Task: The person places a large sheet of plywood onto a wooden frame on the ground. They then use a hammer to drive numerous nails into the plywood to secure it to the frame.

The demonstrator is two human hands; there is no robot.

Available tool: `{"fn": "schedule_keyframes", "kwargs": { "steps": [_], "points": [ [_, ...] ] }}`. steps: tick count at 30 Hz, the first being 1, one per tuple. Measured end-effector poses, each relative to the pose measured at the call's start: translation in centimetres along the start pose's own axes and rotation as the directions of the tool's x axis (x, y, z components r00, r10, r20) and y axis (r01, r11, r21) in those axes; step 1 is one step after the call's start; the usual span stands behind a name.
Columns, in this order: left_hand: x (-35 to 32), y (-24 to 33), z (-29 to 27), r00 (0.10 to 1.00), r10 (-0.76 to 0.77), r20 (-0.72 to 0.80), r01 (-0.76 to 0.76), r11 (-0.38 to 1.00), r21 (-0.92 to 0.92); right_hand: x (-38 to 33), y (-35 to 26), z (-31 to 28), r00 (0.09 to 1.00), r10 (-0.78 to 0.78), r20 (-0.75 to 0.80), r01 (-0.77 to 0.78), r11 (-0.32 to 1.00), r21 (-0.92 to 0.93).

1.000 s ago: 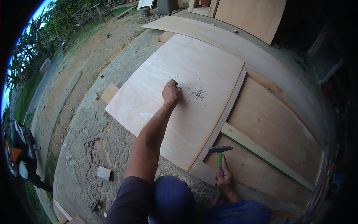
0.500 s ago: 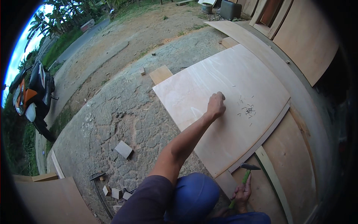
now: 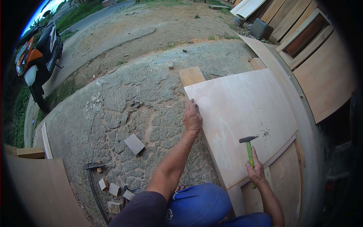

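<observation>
A pale plywood sheet (image 3: 234,102) lies raised off the ground in front of me. My left hand (image 3: 193,118) is at its left edge, near the far corner; the fingers are bent together, and what they hold, if anything, is hidden. My right hand (image 3: 256,172) grips the green handle of a hammer (image 3: 249,151), with its index finger stretched along the handle. The hammer's dark head is above the sheet's near part. Just beyond it, a loose pile of small nails (image 3: 266,134) rests on the sheet.
A wood block (image 3: 192,76) juts from under the far corner. On the rough concrete (image 3: 113,125) lie a loose block (image 3: 134,144), a metal bar clamp (image 3: 90,178) and several small offcuts. More plywood (image 3: 325,72) leans at right. A motorbike (image 3: 39,56) stands at far left.
My left hand has moved from above the sheet to its left edge. My right hand has raised the hammer from beside my knee to over the sheet. The view has shifted.
</observation>
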State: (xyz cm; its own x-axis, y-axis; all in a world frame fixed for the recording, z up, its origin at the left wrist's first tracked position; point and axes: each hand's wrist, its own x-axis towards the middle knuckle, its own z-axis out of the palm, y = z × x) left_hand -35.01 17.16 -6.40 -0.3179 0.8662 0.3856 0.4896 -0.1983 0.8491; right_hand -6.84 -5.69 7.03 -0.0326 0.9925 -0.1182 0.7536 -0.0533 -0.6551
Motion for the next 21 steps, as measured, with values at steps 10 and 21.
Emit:
{"fn": "schedule_keyframes", "kwargs": {
  "steps": [10, 21],
  "points": [
    [5.0, -2.0, -1.2, 0.987, -0.159, -0.029, 0.142, 0.939, -0.314, 14.5, -6.6, 10.5, 0.997, -0.013, -0.077, 0.027, 0.981, 0.19],
    [13.8, -2.6, -5.4, 0.736, -0.463, 0.494, 0.67, 0.398, -0.627, 13.5, -7.9, 12.2, 0.968, 0.231, -0.102, -0.136, 0.817, 0.561]
  ]
}}
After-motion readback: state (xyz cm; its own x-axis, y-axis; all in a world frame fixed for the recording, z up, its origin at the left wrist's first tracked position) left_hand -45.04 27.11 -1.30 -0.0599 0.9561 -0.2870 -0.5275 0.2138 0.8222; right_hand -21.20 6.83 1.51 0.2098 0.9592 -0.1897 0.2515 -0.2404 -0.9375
